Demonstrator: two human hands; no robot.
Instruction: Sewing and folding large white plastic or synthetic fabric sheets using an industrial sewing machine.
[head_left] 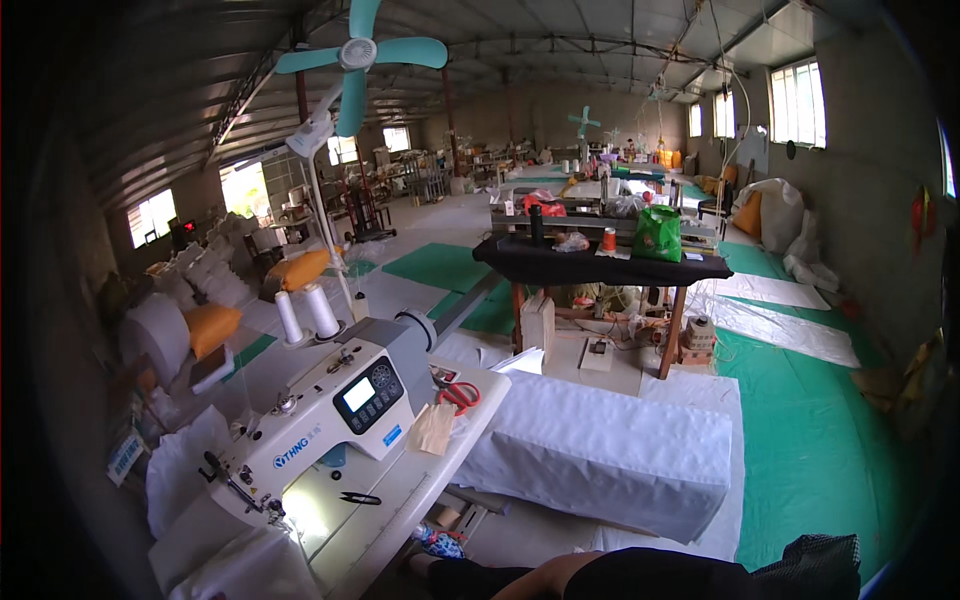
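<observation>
Neither of my hands shows; only bare skin and black clothing of mine come in at the lower edge. To the left stands a white sewing machine with its lamp and small screen lit. White fabric lies at its needle end. Black thread snips rest on the white machine table. Farther back on that table are red-handled scissors beside a flat beige piece. Two white thread cones stand behind the machine. A blue patterned thing sits below the table edge, its kind unclear.
Right of the machine table lies a long stack covered in white sheeting. Green sheeting covers floor on the right. Beyond stands a black-covered table with a green bag. A teal fan rises on a pole behind the machine.
</observation>
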